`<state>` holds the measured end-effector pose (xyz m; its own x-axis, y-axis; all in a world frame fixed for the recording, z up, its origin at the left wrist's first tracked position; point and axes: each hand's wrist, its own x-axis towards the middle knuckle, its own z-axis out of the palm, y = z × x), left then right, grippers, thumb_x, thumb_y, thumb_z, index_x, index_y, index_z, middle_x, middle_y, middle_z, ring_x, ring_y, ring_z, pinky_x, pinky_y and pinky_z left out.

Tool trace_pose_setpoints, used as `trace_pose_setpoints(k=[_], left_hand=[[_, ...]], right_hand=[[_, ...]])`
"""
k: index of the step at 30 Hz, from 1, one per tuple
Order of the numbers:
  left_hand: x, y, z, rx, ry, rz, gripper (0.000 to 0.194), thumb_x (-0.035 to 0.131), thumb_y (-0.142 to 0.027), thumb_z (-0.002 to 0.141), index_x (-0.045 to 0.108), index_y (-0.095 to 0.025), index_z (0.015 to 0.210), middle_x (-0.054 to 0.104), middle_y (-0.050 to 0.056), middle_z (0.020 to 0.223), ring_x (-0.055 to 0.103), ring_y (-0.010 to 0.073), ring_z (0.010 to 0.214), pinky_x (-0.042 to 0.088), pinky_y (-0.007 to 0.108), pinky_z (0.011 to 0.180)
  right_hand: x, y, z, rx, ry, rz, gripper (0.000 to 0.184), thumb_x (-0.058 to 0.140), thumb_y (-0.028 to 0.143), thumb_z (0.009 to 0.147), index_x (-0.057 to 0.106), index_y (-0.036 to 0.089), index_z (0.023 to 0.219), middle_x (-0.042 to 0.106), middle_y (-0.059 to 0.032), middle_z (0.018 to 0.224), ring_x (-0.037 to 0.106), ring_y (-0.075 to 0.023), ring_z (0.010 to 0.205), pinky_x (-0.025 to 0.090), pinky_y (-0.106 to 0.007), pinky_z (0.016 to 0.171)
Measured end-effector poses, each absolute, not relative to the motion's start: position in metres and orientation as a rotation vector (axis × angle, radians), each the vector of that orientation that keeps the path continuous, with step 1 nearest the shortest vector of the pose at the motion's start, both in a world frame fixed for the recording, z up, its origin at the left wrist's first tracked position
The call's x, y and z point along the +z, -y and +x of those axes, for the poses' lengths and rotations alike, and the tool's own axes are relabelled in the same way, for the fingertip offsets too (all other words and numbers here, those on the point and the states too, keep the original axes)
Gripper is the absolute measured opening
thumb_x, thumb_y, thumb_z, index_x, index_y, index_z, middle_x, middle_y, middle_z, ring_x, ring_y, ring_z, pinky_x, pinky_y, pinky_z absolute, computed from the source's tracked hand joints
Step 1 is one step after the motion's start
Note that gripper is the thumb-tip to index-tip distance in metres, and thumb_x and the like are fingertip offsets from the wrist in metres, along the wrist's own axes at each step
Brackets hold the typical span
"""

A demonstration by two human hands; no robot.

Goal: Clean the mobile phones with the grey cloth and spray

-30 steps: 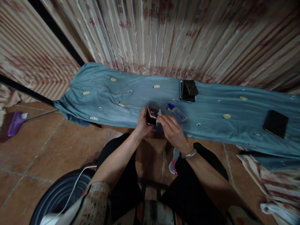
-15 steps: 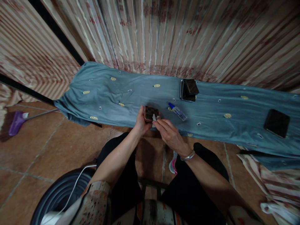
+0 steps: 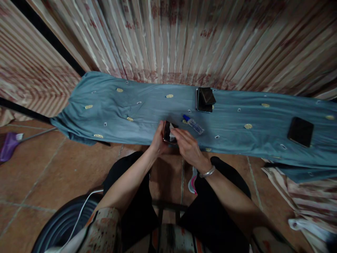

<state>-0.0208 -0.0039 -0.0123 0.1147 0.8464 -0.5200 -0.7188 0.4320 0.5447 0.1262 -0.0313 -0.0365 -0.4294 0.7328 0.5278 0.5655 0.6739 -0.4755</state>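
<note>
My left hand [image 3: 158, 140] grips a small dark phone [image 3: 166, 132] with a coppery edge, held just above the near edge of the blue cloth-covered table [image 3: 126, 109]. Against the phone's face my right hand [image 3: 185, 144] pinches a small white wipe [image 3: 172, 128]. A metal bracelet circles my right wrist. Just beyond the hands a small clear bottle with a blue cap [image 3: 193, 124] lies on the cloth.
A stack of dark phones [image 3: 204, 99] lies at the back of the table, and one more dark phone [image 3: 300, 131] at the right. Striped curtains hang behind. On the tiled floor are a purple broom [image 3: 9, 146] at left and a round dark appliance [image 3: 60, 225] near my knee.
The phone has tilted more upright in my left hand, and my right hand has slid the white wipe up over its face. The camera shifted slightly.
</note>
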Motion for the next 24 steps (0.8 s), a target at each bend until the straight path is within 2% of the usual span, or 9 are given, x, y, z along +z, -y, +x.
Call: trace_pose_setpoints(k=[2, 7, 12, 15, 20, 22, 24], left_hand=[[-0.012, 0.007, -0.015, 1.148, -0.902, 0.166, 0.049, 0.04, -0.042, 0.105, 0.069, -0.017, 0.076, 0.076, 0.008, 0.08, 0.074, 0.022, 0.098, 0.058, 0.033, 0.089], [-0.015, 0.009, -0.008, 1.185, -0.859, 0.181, 0.03, 0.058, -0.038, 0.098, 0.073, -0.017, 0.082, 0.078, 0.005, 0.085, 0.073, 0.0229, 0.107, 0.055, 0.034, 0.098], [-0.016, 0.01, -0.005, 1.139, -0.819, 0.239, 0.027, 0.062, -0.039, 0.094, 0.075, -0.015, 0.093, 0.08, 0.009, 0.102, 0.071, 0.0277, 0.116, 0.053, 0.041, 0.104], [-0.015, 0.009, -0.006, 1.155, -0.834, 0.246, 0.023, 0.063, -0.035, 0.094, 0.073, -0.015, 0.093, 0.08, 0.009, 0.098, 0.073, 0.0266, 0.111, 0.054, 0.039, 0.103], [-0.017, 0.001, -0.015, 1.183, -0.89, 0.193, 0.021, 0.065, -0.035, 0.093, 0.071, -0.016, 0.093, 0.077, 0.006, 0.084, 0.076, 0.0227, 0.089, 0.059, 0.037, 0.088], [-0.018, -0.002, -0.019, 1.193, -0.901, 0.177, 0.022, 0.065, -0.037, 0.093, 0.071, -0.016, 0.096, 0.077, 0.005, 0.084, 0.075, 0.0205, 0.083, 0.06, 0.035, 0.084], [-0.018, -0.006, -0.02, 1.206, -0.907, 0.16, 0.024, 0.061, -0.036, 0.095, 0.072, -0.015, 0.098, 0.077, 0.005, 0.086, 0.074, 0.0193, 0.081, 0.059, 0.034, 0.084]], right_hand=[[-0.04, 0.03, 0.122, 0.308, 2.213, -1.023, 0.056, 0.033, 0.009, 0.101, 0.052, 0.018, 0.153, 0.063, -0.0132, 0.148, 0.055, -0.0253, 0.14, 0.047, -0.049, 0.12], [-0.043, 0.018, 0.119, 0.304, 2.248, -1.115, 0.057, 0.033, 0.01, 0.101, 0.049, 0.014, 0.155, 0.056, -0.0155, 0.155, 0.048, -0.0257, 0.147, 0.042, -0.05, 0.124], [-0.046, 0.0, 0.129, 0.329, 2.19, -1.191, 0.057, 0.033, 0.006, 0.097, 0.053, 0.007, 0.15, 0.061, -0.0205, 0.148, 0.054, -0.0272, 0.142, 0.043, -0.05, 0.123], [-0.052, -0.009, 0.136, 0.337, 2.118, -1.247, 0.056, 0.037, 0.004, 0.094, 0.059, 0.012, 0.145, 0.068, -0.0189, 0.139, 0.062, -0.0277, 0.134, 0.048, -0.052, 0.117], [-0.055, -0.017, 0.148, 0.405, 1.905, -1.28, 0.039, 0.046, 0.011, 0.093, 0.072, 0.017, 0.12, 0.072, -0.0154, 0.132, 0.067, -0.0262, 0.126, 0.052, -0.047, 0.111], [-0.051, -0.017, 0.151, 0.56, 1.803, -1.298, 0.031, 0.048, 0.019, 0.093, 0.077, 0.021, 0.105, 0.078, -0.0098, 0.119, 0.072, -0.0246, 0.113, 0.056, -0.043, 0.103], [-0.046, -0.016, 0.152, 0.765, 1.688, -1.33, 0.031, 0.049, 0.031, 0.095, 0.078, 0.023, 0.089, 0.081, -0.0045, 0.096, 0.075, -0.0221, 0.094, 0.058, -0.038, 0.091]])
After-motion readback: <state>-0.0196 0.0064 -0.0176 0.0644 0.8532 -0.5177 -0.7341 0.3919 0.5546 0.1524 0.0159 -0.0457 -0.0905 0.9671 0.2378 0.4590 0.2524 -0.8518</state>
